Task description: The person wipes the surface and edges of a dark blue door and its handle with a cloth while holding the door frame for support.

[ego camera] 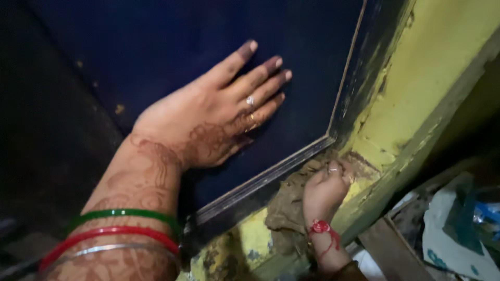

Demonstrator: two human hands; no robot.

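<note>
Pressing left hand flat, fingers spread, against dark blue door; gripping brown rag with right hand, fingers clenched on it, rubbing at door's lower corner beside yellow frame; resting near littered papers

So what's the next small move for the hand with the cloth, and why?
Probably drag the brown cloth further along the yellow frame beside the corner. The right hand grips the cloth bunched at the blue door corner, where dark grime shows on the yellow paint, while the left hand lies flat on the door.
</note>
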